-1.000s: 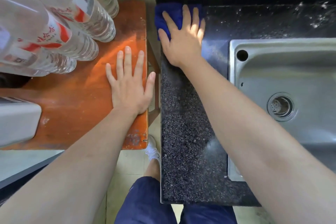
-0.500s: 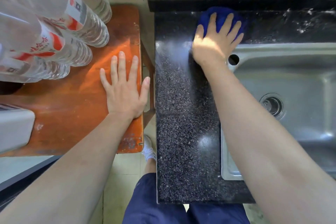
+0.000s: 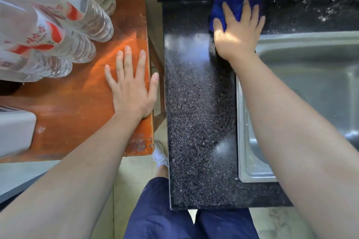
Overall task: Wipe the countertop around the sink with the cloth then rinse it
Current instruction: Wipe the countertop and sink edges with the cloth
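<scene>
A blue cloth (image 3: 234, 4) lies on the black speckled countertop (image 3: 198, 103) at the far edge, just beyond the sink's back left corner. My right hand (image 3: 238, 33) presses flat on the cloth with fingers spread, covering most of it. The steel sink (image 3: 310, 75) fills the right side, and my right forearm crosses its left rim. My left hand (image 3: 132, 87) rests flat and open on the orange wooden table (image 3: 77, 103), holding nothing. White specks dot the counter behind the sink.
Several clear plastic water bottles (image 3: 58, 25) with red and white labels stand on the table's far left. A white object (image 3: 15, 132) sits at the table's left edge. A gap separates table and counter, with my legs and a white shoe (image 3: 160, 155) below.
My right hand slid the cloth to the right along the counter's back edge, from the far left corner to behind the sink's corner. The left hand has stayed flat on the table.
</scene>
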Motion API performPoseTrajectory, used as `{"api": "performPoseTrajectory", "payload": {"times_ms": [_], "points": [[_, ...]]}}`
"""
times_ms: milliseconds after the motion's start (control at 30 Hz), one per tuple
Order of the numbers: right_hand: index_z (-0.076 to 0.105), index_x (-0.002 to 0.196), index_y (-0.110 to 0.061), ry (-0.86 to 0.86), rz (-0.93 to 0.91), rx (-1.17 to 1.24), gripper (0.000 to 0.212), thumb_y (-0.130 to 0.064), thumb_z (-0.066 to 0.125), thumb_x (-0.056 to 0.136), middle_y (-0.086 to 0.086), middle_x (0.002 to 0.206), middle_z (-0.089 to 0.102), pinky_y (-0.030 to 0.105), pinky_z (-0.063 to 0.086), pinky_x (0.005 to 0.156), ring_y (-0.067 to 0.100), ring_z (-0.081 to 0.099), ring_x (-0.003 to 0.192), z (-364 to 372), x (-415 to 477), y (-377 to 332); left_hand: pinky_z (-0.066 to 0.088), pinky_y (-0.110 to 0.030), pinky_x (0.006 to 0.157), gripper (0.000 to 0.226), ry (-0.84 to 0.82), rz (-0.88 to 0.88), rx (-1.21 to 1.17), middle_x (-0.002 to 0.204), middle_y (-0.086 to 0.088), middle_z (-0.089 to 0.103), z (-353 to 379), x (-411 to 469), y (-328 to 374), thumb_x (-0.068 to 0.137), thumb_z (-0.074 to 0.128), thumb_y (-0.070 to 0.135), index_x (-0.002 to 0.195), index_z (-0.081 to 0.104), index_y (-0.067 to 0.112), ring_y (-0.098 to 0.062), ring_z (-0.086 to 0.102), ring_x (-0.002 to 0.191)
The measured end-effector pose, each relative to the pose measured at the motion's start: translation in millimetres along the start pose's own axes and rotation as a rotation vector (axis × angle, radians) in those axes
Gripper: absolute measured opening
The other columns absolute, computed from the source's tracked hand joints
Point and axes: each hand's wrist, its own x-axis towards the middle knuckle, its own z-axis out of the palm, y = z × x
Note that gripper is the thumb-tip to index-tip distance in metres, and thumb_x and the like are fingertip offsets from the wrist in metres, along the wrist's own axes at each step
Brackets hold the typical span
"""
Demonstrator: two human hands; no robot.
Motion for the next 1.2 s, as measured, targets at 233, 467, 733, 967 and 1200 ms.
{"api": "performPoseTrajectory", "payload": {"times_ms": [233, 467, 733, 967, 1200], "points": [[0.036, 0.154, -0.037, 0.065, -0.310, 0.000, 0.055, -0.053, 0.027, 0.101, 0.014, 0.166, 0.018, 0.056, 0.004, 0.123, 0.042, 0.010, 0.152, 35, -50, -77, 0.006, -0.061, 0.119, 0.066, 0.018, 0.001, 0.003, 0.167, -0.010, 0.009, 1, 0, -1, 0.100, 0.018, 0.056, 0.159, 0.016, 0.027, -0.029, 0.006, 0.154], [0.048, 0.148, -0.034, 0.026, -0.592, 0.053, 0.051, -0.050, 0.046, 0.100, 0.013, 0.165, 0.024, 0.056, 0.010, 0.123, 0.038, 0.015, 0.153, 56, -192, 2, 0.007, -0.061, 0.119, 0.064, 0.027, 0.011, -0.007, 0.167, -0.010, 0.009, 4, -2, -2, 0.100, 0.020, 0.052, 0.159, 0.016, 0.027, -0.029, 0.007, 0.154], [0.042, 0.152, -0.035, 0.041, -0.530, -0.061, 0.058, -0.058, 0.038, 0.099, 0.015, 0.165, 0.023, 0.055, 0.013, 0.123, 0.041, 0.019, 0.151, 38, -129, 46, 0.005, -0.062, 0.120, 0.066, 0.015, 0.011, -0.014, 0.167, -0.010, 0.007, 4, -1, -2, 0.099, 0.020, 0.056, 0.159, 0.016, 0.027, -0.029, 0.005, 0.154], [0.033, 0.155, -0.038, 0.066, -0.161, 0.046, 0.059, -0.058, 0.033, 0.099, 0.016, 0.167, 0.011, 0.056, 0.006, 0.122, 0.043, 0.007, 0.152, 38, -96, -19, 0.005, -0.062, 0.119, 0.071, 0.010, 0.012, -0.004, 0.167, -0.011, 0.005, 4, 1, -3, 0.098, 0.016, 0.061, 0.159, 0.015, 0.026, -0.030, 0.004, 0.154], [0.042, 0.152, -0.035, 0.111, -0.140, 0.140, 0.058, -0.055, 0.049, 0.098, 0.013, 0.167, 0.014, 0.054, 0.005, 0.124, 0.037, 0.005, 0.155, 72, -289, 27, 0.003, -0.064, 0.119, 0.078, -0.016, 0.035, 0.002, 0.167, -0.012, 0.003, 3, -3, -3, 0.095, 0.011, 0.069, 0.160, 0.012, 0.025, -0.032, 0.001, 0.154]]}}
